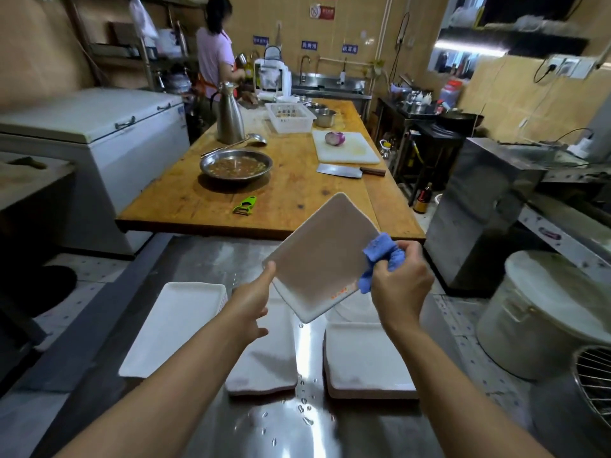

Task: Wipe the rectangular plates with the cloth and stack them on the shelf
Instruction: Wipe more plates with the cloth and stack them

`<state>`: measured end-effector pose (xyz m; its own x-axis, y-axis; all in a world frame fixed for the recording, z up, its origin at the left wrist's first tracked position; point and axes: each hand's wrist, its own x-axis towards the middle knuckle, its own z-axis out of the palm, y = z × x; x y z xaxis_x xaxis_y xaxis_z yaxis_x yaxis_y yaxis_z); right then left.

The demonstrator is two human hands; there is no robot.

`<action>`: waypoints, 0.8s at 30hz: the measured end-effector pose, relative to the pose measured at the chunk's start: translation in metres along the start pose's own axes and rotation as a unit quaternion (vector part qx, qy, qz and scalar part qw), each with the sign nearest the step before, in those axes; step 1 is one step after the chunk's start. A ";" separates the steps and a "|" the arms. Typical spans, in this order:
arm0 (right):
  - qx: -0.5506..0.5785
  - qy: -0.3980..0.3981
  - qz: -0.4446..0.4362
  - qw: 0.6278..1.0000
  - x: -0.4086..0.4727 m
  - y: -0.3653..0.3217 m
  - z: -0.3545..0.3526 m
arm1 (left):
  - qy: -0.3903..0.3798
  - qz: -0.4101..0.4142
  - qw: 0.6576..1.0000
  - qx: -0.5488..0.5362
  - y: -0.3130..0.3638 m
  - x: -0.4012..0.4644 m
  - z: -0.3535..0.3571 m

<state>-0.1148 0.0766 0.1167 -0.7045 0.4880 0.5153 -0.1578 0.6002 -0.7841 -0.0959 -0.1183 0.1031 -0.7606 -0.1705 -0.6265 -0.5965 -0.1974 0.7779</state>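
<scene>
I hold a white rectangular plate (322, 256) tilted in the air above the steel counter (297, 421). My left hand (251, 302) grips its lower left edge, thumb on the rim. My right hand (400, 282) holds a bunched blue cloth (382, 256) against the plate's right edge. Below, three lots of white rectangular plates lie on the counter: a stack at the left (175, 325), one in the middle (264, 361), and a stack at the right (367, 358). Water drops dot the counter in front.
A wooden table (291, 193) beyond holds a metal basin (236, 165), a green peeler (245, 205), a cleaver (347, 170), a cutting board with an onion (344, 147), a steel jug and a basket. A white pot (555, 319) stands right. A person works at the back.
</scene>
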 end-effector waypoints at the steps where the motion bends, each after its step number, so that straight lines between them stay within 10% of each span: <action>1: -0.003 0.010 -0.035 0.999 -0.002 -0.003 -0.001 | -0.032 -0.021 0.999 -0.038 0.005 0.000 0.002; 5: 0.006 0.001 -0.164 0.986 -0.014 -0.005 -0.006 | -0.177 -0.100 0.955 -0.216 0.027 -0.005 0.010; 14: 0.093 -0.134 -0.369 0.915 -0.032 0.019 -0.020 | -0.160 -0.125 0.940 -0.274 0.027 -0.004 0.005; 24: 0.008 -0.343 -0.349 0.872 -0.050 0.026 -0.022 | -0.199 0.117 0.937 -0.262 -0.002 -0.003 0.006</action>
<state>-0.0683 0.0813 0.0784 -0.6801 -0.4911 0.5443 -0.7199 0.5878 -0.3691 -0.0939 -0.1115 0.1040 -0.9521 0.0842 -0.2939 -0.2736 -0.6635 0.6963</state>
